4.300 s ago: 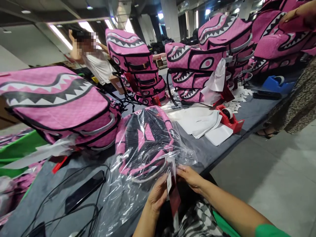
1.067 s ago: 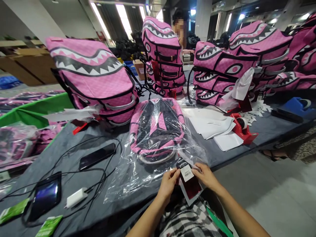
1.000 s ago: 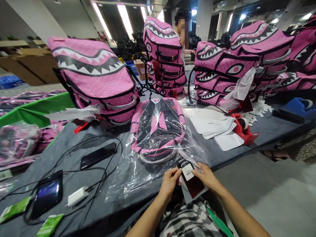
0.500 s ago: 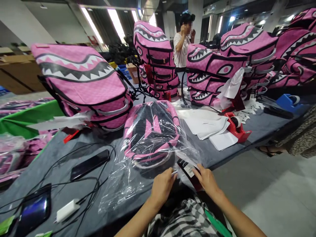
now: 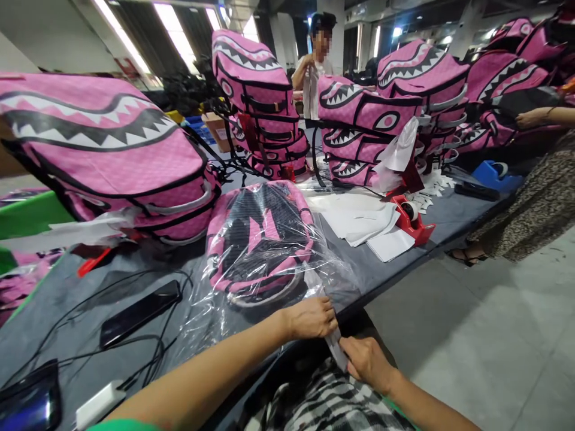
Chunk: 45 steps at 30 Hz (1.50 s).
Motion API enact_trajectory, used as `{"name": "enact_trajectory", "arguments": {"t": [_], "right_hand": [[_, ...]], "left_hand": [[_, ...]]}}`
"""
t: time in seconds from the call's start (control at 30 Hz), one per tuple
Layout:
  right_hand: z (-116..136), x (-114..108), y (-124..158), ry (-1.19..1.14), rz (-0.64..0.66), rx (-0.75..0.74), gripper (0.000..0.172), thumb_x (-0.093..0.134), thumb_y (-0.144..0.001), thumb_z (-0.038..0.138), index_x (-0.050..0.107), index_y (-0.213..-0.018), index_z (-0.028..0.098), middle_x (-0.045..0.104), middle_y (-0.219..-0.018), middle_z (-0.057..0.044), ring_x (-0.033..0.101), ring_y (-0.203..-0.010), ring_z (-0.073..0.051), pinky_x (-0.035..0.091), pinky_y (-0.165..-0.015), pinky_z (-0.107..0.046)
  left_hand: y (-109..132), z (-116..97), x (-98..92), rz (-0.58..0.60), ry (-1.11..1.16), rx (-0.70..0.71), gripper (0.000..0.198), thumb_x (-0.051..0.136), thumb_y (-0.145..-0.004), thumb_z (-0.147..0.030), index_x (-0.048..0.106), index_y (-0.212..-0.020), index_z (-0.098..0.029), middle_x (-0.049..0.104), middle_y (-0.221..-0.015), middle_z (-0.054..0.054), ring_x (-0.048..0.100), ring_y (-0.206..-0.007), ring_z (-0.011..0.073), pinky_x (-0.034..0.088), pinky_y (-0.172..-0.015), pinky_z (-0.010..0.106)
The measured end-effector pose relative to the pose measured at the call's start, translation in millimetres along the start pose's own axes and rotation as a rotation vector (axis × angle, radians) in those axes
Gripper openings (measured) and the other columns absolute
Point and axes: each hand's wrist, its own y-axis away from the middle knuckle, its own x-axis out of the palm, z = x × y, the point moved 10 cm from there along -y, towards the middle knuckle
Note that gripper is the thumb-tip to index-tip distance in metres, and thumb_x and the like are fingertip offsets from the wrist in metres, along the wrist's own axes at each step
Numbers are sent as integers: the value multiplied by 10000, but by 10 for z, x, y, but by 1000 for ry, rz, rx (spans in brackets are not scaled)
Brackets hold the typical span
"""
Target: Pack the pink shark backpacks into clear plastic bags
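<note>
A pink and black backpack [image 5: 258, 218] lies on the table inside a clear plastic bag [image 5: 332, 263], its back panel facing up. From the near right side of the backpack a crumpled white strip [image 5: 314, 281] runs toward me. My left hand [image 5: 312, 317] is closed around this strip just past the table edge. Lower down, my right hand [image 5: 366, 359] pinches the strip's end against my checked clothing. Whether the strip is paper or plastic I cannot tell. The dark tag with a white label, visible earlier, is now hidden.
Stacked pink backpacks with shark-mouth prints [image 5: 103, 143] stand around. A red tape dispenser [image 5: 411, 221] sits beside white paper sheets [image 5: 359, 215]. At left lie a phone [image 5: 139, 311], cables and a white charger [image 5: 99, 401]. One person stands behind; another's arm [image 5: 545, 117] reaches in at right.
Both hands have shifted lower and right, my left hand now closed on the white strip. The dark tag has gone from sight. The view has turned right, and another person's arm has appeared.
</note>
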Motion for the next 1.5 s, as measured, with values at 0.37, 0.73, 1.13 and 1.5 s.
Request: {"name": "enact_trajectory", "arguments": {"t": [0.37,0.73,1.13,1.5], "right_hand": [[-363,154,-397,-1307,25,579,730,575,-700,899,637,-844,186,638,-727,-32,573,-629,-171,455,-569,-281],[-292,-1281,-419,-7,-530,153,305,548,-975,394,684,-1204,246,680,-1195,-154,611,-1154,-318,470,-996,-477],[-523,-2621,-1655,-316,-559,-15,302,492,-979,428,691,-1036,208,594,-651,32,556,-569,-136,453,-600,-237],[-567,-1659,-1608,-25,-715,24,302,422,-1032,259,710,-1078,182,734,-865,-73,700,-743,-185,520,-655,-251]], "left_hand": [[387,72,-245,-138,442,-238,360,585,-922,-166,711,-1253,-232,635,-1348,194,564,-1332,336,340,-1196,542],[498,4,-409,-311,351,-244,329,601,-927,-147,741,-1206,-254,715,-1241,185,652,-1231,325,451,-1128,502],[230,449,-1317,-757,216,-565,422,383,-1039,-383,756,-1096,-193,764,-941,26,699,-878,192,569,-827,278],[368,-265,-978,-525,-517,-100,562,381,-1034,-140,265,-1584,-148,746,-1195,161,727,-1096,194,599,-911,270]]}}
